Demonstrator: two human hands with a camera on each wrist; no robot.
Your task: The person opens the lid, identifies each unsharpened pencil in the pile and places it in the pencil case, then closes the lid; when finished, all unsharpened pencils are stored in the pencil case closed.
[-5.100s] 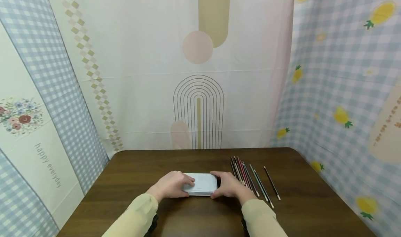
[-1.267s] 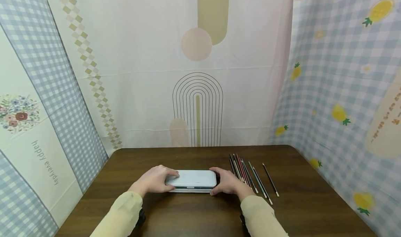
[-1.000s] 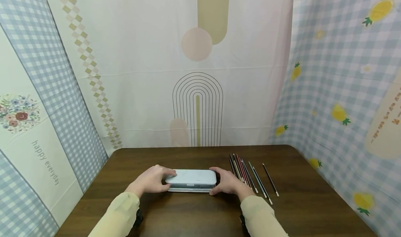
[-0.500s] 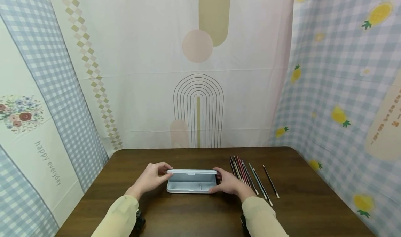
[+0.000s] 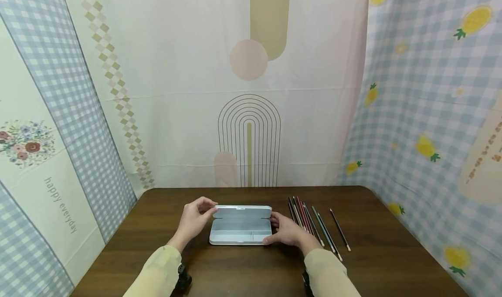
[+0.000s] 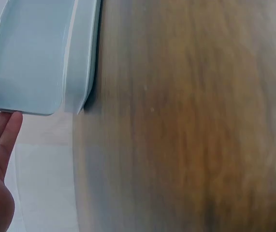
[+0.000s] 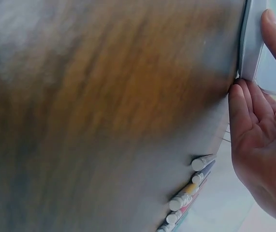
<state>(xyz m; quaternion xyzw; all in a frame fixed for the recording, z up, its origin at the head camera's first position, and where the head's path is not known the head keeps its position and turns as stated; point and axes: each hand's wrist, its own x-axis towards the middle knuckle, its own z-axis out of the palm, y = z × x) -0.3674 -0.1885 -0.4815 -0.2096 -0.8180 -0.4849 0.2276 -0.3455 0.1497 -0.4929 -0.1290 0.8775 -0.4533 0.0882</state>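
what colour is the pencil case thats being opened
Pale grey-blue, inside and out. The pencil case shows best in the head view, its lid raised.

Pale blue pencil case (image 5: 240,227), lid upright

Makeshift recording booth: printed fabric backdrops (image 5: 251,92) hung on three sides of a dark wooden worktop (image 5: 376,262); coloured pencils (image 5: 310,218) present.
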